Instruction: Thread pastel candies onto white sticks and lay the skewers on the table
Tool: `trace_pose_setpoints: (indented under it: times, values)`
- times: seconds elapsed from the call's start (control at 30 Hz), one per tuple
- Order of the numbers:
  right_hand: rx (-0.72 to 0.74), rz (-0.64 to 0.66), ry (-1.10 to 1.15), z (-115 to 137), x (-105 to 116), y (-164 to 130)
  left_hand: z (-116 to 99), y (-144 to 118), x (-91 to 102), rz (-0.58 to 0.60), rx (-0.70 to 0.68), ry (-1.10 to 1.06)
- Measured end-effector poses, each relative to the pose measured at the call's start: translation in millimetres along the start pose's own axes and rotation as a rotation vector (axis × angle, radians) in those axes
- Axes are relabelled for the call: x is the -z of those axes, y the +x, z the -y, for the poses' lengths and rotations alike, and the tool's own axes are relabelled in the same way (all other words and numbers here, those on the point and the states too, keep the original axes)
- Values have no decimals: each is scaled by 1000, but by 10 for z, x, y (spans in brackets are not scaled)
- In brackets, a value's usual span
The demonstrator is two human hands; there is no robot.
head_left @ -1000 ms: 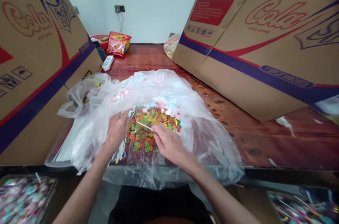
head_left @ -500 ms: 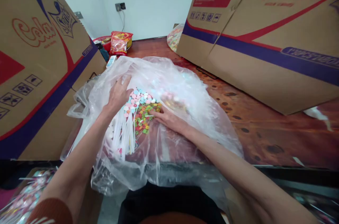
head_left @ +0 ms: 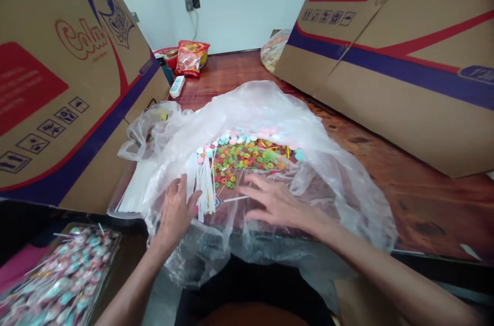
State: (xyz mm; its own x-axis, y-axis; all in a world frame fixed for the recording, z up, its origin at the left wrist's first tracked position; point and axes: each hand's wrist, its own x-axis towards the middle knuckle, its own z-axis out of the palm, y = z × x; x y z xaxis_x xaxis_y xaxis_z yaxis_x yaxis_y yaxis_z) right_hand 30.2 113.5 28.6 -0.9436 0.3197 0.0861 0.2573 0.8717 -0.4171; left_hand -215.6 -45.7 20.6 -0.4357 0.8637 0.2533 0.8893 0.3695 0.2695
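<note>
A large clear plastic bag (head_left: 250, 105) lies spread on the table, its mouth toward me. Inside the opening are ring-shaped green, orange and red candies (head_left: 243, 156), with round pastel candies (head_left: 231, 139) behind them. A bundle of white sticks (head_left: 204, 182) stands out at their left. My left hand (head_left: 175, 210), fingers apart, rests by the sticks on the bag's left edge. My right hand (head_left: 274, 200) is spread over the near part of the bag, with its fingertips near a single white stick (head_left: 235, 199). I see nothing held in either hand.
Tall cardboard boxes stand on the left (head_left: 46, 74) and right (head_left: 386, 69). Behind are a red candy packet (head_left: 191, 58) and a small white box (head_left: 177, 87). A tray of wrapped lollipops (head_left: 69, 274) sits low at the left. White sticks fill a clear container (head_left: 135, 192).
Both hands have drawn back toward me. The bag's upper layer lies differently, so more ring candies show. The view has shifted left, bringing the lollipop tray further in.
</note>
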Motion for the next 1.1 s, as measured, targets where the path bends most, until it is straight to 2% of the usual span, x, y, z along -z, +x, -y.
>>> trace_pose_setpoints:
  times: [0.13, 0.23, 0.33, 0.4, 0.47, 0.57, 0.67, 0.83, 1.1]
  values:
    - [-30, 82, -4, 197, -80, -73, -280, -14, -56, 74, 175, 205]
    - [-97, 8, 83, 337, -146, 24, -410, 8, -52, 124, 244, 278]
    - [-315, -52, 194, 504, -166, 280, -393, -23, -11, 151, 263, 236]
    - [-466, -4, 224, 619, -183, 493, -332, -51, 24, 158, 289, 198]
    - [-519, 32, 226, 738, -229, 683, -267, -68, 47, 171, 305, 155]
    - [-538, 24, 208, 931, -346, 863, -191, -58, 41, 186, 321, 56]
    - [-569, -2, 195, 1091, -465, 933, -133, -2, 7, 188, 393, -56]
    - [-604, 9, 270, 1135, -549, 975, -57, 104, -41, 217, 522, -157]
    - [-578, 9, 329, 1180, -507, 911, -103, 101, -63, 233, 468, -107]
